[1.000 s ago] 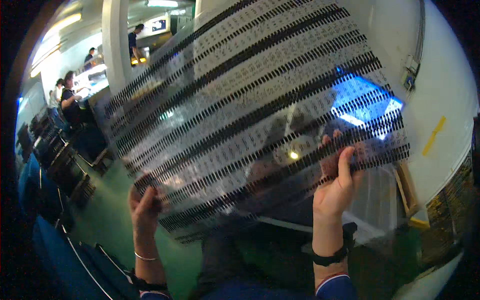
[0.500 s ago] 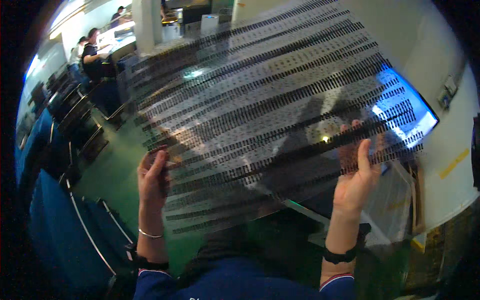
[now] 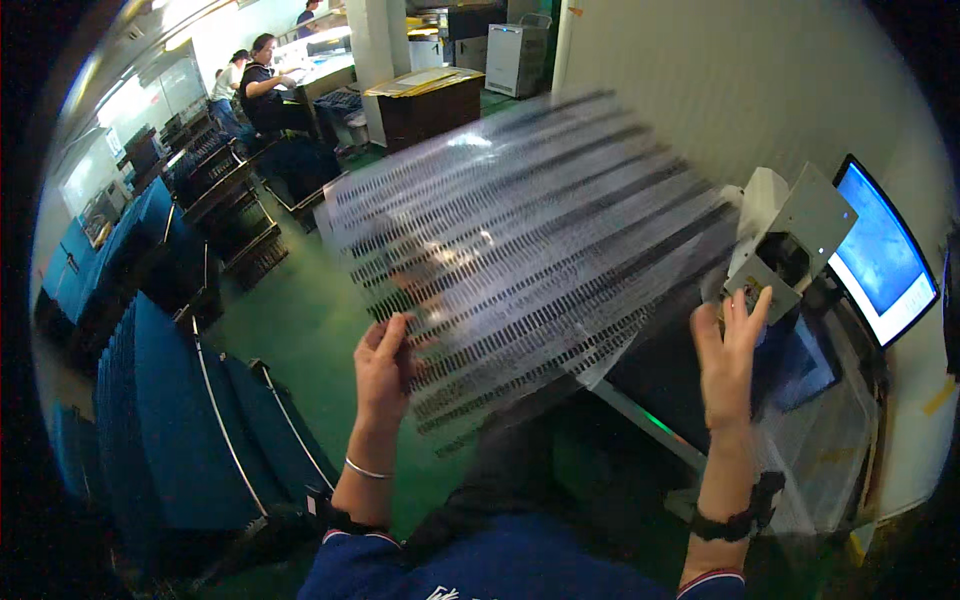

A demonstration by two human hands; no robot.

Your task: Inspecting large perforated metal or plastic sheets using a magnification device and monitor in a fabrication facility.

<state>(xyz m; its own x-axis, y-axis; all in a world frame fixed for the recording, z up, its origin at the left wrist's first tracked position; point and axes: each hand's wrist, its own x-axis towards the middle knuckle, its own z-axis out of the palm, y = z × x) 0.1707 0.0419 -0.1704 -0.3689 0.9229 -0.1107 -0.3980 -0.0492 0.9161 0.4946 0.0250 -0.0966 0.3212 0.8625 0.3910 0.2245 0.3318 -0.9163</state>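
Note:
A large see-through film sheet [image 3: 530, 250] with rows of dense black marks hangs tilted in front of me, blurred by motion. My left hand [image 3: 383, 370] pinches its lower left edge, thumb on the near face. Apart from the sheet, my right hand [image 3: 728, 370] is raised with its fingers spread and nothing in it. Just beyond those fingers is a pale boxy machine head [image 3: 790, 245] with a dark opening. A lit monitor [image 3: 885, 265] stands to its right. Below the machine head, a darker flat screen or panel [image 3: 800, 365] is partly hidden by my right hand.
Racks of upright blue-green panels [image 3: 165, 420] line the left side, with metal rails along them. Further off, a person [image 3: 262, 88] sits at a brightly lit table. A brown box [image 3: 430, 112] topped with yellowish sheets and a white cabinet [image 3: 516, 60] stand at the back.
My right hand has let go of the film's right side and opened. The sheet has swung away from the monitor, still in my left hand. The view has turned, uncovering the machine head.

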